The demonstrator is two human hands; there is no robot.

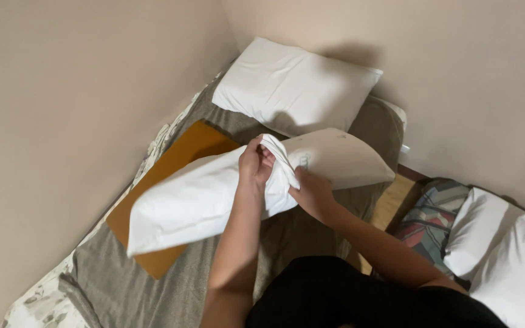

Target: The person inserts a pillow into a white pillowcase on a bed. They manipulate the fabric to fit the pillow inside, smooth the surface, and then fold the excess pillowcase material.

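Observation:
I hold a white pillow (189, 197) in a white pillowcase above a bed with a grey sheet (293, 234). My left hand (253, 164) grips a bunched fold of the pillowcase at the pillow's middle. My right hand (311, 193) clasps the cloth just to the right and below. The pillow hangs lengthwise from lower left to upper right. A second white pillow (296, 85) lies at the head of the bed, in the corner of the walls.
An orange-brown flat board or cloth (186, 152) lies on the grey sheet under the held pillow. Beige walls close in on the left and back. To the right a patterned cushion (429, 212) and white bedding (505, 255) lie on another bed.

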